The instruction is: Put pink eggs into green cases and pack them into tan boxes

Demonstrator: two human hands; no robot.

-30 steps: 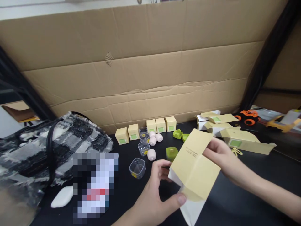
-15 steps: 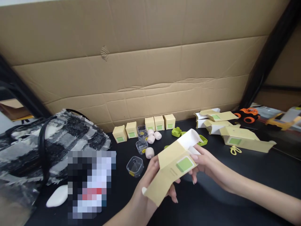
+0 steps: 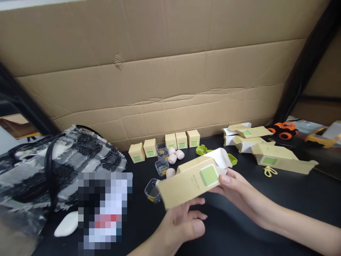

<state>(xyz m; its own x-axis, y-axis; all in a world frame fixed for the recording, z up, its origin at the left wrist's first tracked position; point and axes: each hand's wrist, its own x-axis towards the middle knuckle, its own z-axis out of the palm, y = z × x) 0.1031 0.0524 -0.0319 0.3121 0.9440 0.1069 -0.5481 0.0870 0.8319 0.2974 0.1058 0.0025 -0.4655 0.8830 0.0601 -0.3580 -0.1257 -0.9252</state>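
Observation:
An unfolded tan cardboard box (image 3: 183, 183) with a green printed square is tilted in the air before me, its white inner flap showing at the upper right. My right hand (image 3: 234, 186) pinches the box at its right end. Below the box's lower edge is my left hand (image 3: 183, 222), fingers and thumb apart, holding nothing. Behind the box lie green moulded pieces (image 3: 201, 149), partly hidden. Clear plastic cups (image 3: 153, 190) with yellow labels stand to its left, beside several pale pink rounded pieces (image 3: 172, 158).
Several small tan boxes (image 3: 150, 148) stand along the cardboard wall (image 3: 170, 81). Opened flat boxes (image 3: 279, 158) pile up at right, near a yellow loop-handled item (image 3: 270, 171) and an orange toy vehicle (image 3: 285, 131). A black-and-grey fringed bag (image 3: 87, 153) and white oval object (image 3: 66, 224) lie left.
My left hand has let go of the box and moved down, its fingers spreading. The box has swung so its long panel lies flatter, held by my right hand alone.

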